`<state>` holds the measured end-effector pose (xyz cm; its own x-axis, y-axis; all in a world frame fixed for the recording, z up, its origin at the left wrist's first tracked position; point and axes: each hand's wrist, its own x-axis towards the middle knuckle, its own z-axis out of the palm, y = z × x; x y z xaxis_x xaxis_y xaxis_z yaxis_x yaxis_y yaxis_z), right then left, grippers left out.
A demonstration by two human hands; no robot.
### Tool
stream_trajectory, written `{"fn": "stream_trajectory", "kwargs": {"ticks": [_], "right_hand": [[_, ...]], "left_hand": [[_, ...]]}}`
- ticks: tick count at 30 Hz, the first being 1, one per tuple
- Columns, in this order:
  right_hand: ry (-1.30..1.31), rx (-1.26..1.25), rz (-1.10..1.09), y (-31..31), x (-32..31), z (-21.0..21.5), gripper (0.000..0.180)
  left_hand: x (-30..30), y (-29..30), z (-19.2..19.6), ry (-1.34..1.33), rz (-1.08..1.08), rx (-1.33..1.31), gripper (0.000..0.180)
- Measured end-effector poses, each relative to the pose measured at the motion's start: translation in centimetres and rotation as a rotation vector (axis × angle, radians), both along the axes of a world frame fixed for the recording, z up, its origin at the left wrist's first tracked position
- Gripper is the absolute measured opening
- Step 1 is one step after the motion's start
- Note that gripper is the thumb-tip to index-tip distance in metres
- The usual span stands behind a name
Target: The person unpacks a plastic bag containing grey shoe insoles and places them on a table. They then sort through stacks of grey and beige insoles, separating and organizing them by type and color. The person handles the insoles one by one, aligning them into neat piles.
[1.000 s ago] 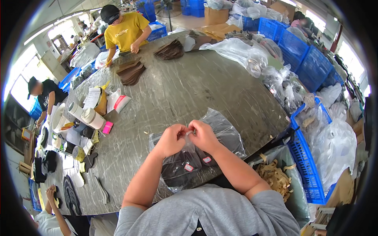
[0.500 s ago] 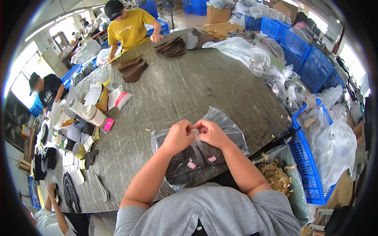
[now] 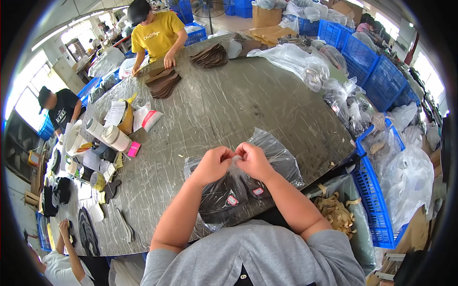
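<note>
A clear plastic bag with dark pieces inside lies at the table's near edge in front of me. Two small white labels with red borders show through it. My left hand and my right hand meet over the bag's middle, thumbs and fingers closed on its gathered plastic neck. Twisted plastic runs down from between them to the dark contents. The fingertips are partly hidden behind the hands.
On the table are stacks of brown pieces, white cups and a pink block. A blue crate with plastic bags and a bin of tan scraps stand right. A person in yellow works across the table.
My hands stay on the bag's neck and have shifted slightly, fingertips a little apart at the top. The person in yellow has lowered a hand toward the brown stack.
</note>
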<state>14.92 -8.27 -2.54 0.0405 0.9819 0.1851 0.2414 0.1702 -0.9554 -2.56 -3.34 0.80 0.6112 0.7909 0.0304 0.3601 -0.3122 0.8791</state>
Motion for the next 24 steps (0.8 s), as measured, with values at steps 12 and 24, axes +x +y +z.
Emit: {"fn": "stream_trajectory", "kwargs": {"ticks": [12, 24], "right_hand": [[0.387, -0.08, 0.027, 0.1, 0.4, 0.0, 0.038], [0.599, -0.245, 0.404, -0.9, 3.7, 0.7, 0.024]], "left_hand": [[0.4, -0.6, 0.9, 0.002, 0.018, 0.001, 0.023], [0.6, -2.2, -0.4, -0.094, 0.014, 0.189, 0.037]]}}
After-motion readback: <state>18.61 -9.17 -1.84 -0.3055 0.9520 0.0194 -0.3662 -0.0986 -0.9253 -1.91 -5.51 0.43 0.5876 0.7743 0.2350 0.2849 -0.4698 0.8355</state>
